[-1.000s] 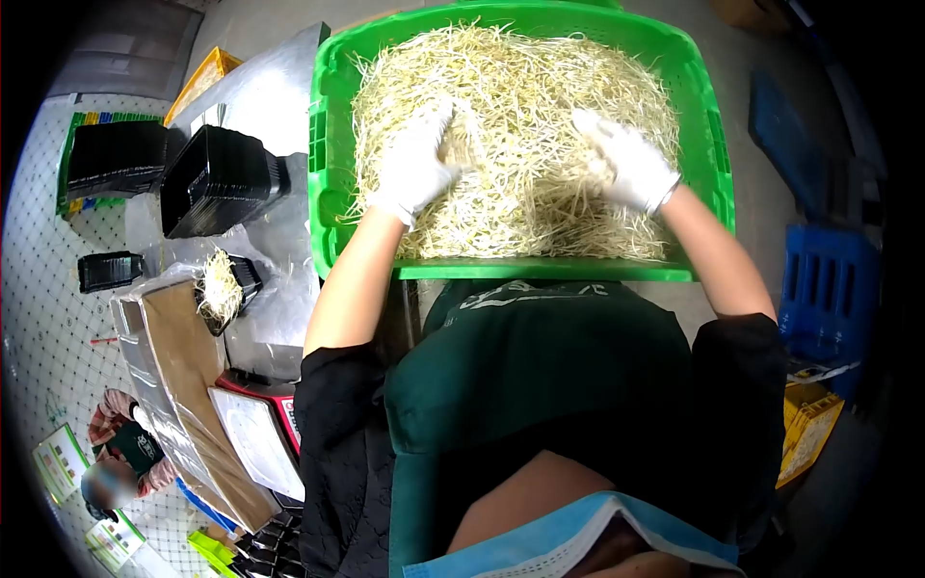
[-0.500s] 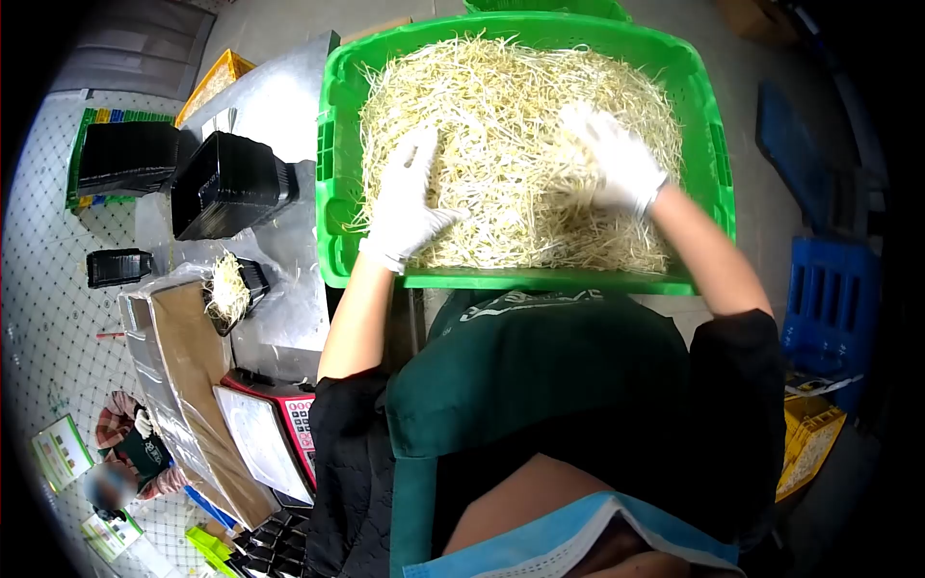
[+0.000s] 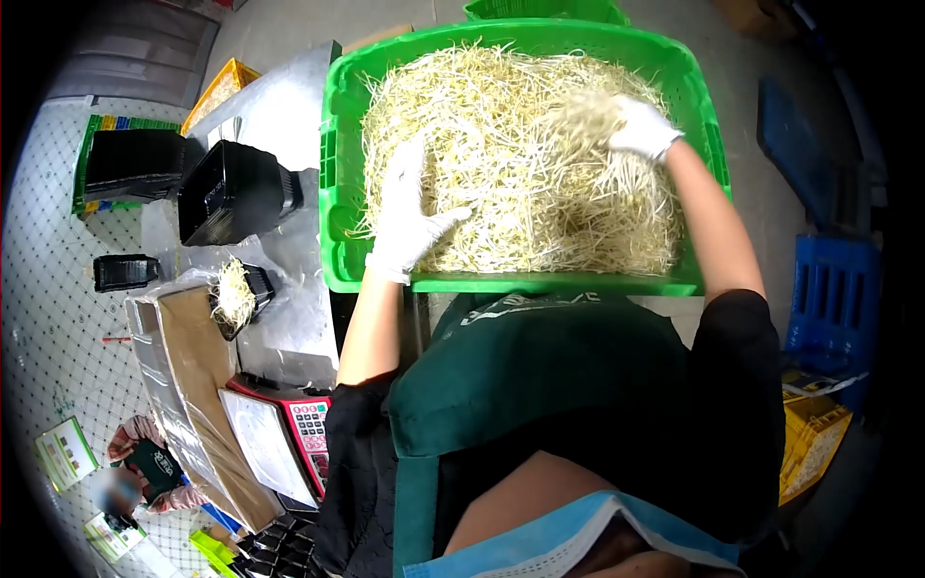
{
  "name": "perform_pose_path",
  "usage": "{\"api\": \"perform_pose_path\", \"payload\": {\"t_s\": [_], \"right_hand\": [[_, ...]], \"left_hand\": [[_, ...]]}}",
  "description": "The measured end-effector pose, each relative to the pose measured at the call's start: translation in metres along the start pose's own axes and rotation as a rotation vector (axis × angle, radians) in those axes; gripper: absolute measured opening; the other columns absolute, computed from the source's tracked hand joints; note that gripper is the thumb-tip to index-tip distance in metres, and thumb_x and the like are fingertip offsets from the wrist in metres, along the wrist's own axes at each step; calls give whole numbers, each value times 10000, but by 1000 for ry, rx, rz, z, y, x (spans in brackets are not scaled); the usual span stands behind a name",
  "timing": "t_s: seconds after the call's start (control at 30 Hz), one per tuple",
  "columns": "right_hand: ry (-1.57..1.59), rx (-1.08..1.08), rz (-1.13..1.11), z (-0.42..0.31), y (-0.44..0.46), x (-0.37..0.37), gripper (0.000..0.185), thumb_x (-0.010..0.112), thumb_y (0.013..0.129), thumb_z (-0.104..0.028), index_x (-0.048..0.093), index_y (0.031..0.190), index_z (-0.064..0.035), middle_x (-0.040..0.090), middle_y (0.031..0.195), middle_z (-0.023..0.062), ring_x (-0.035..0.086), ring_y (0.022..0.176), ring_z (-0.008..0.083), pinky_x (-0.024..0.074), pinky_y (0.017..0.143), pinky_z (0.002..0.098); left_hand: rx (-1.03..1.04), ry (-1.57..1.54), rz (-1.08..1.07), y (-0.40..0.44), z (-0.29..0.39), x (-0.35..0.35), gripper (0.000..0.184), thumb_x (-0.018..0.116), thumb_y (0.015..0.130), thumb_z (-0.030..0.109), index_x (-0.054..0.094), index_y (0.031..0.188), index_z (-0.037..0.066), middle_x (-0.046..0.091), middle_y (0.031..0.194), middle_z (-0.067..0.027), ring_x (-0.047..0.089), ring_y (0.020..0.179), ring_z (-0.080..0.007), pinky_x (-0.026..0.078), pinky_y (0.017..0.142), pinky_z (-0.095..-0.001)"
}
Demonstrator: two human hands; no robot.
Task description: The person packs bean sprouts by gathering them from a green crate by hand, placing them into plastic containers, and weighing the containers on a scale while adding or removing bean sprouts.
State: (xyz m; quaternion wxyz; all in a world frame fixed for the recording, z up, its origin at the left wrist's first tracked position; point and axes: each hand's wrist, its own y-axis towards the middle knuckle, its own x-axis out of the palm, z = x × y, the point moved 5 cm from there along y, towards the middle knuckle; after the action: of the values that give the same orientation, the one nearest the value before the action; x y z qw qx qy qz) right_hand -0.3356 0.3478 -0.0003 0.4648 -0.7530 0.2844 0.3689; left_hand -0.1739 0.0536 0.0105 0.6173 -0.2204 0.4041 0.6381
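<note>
A green crate (image 3: 339,207) full of pale bean sprouts (image 3: 511,144) stands in front of me. My left hand (image 3: 405,217), in a white glove, lies on the sprouts at the crate's left side, its thumb spread away from the fingers and nothing gripped. At the right side of the heap my right hand (image 3: 644,127), also gloved in white, is closed round a blurred bunch of sprouts. Its fingertips are partly hidden by them.
Stacks of black trays (image 3: 231,193) stand on the metal table at the left, near a small black tray of sprouts (image 3: 234,294). Below are a cardboard box (image 3: 198,347) and a red scale (image 3: 308,429). A co-worker (image 3: 152,470) is at lower left; a blue crate (image 3: 827,308) is at right.
My right hand has moved to the right across the sprouts and now lifts a bunch. My left hand has shifted slightly down and flattened at the left side.
</note>
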Motion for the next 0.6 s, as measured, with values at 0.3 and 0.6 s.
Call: {"api": "perform_pose_path", "payload": {"t_s": [0.3,0.6], "right_hand": [[1105,-509,43,26,0,-68,536,718,716,-114,557,1215,-4,658,973,32,605,839,69,507,759,238],[768,-341,-198,-75,68,-30,744,716,797,-413,436,1382,-50,609,1145,13,486,767,30,347,539,188]], "left_hand": [[-274,-451,147,-38,-14,-32,827,774,728,85,334,1424,-2,400,1434,-170,383,1327,-267,284,1115,-375],[-459,-703,101,-68,-22,-48,766,761,758,60,363,1408,-10,445,1396,-176,455,1272,-239,362,1065,-348]]}}
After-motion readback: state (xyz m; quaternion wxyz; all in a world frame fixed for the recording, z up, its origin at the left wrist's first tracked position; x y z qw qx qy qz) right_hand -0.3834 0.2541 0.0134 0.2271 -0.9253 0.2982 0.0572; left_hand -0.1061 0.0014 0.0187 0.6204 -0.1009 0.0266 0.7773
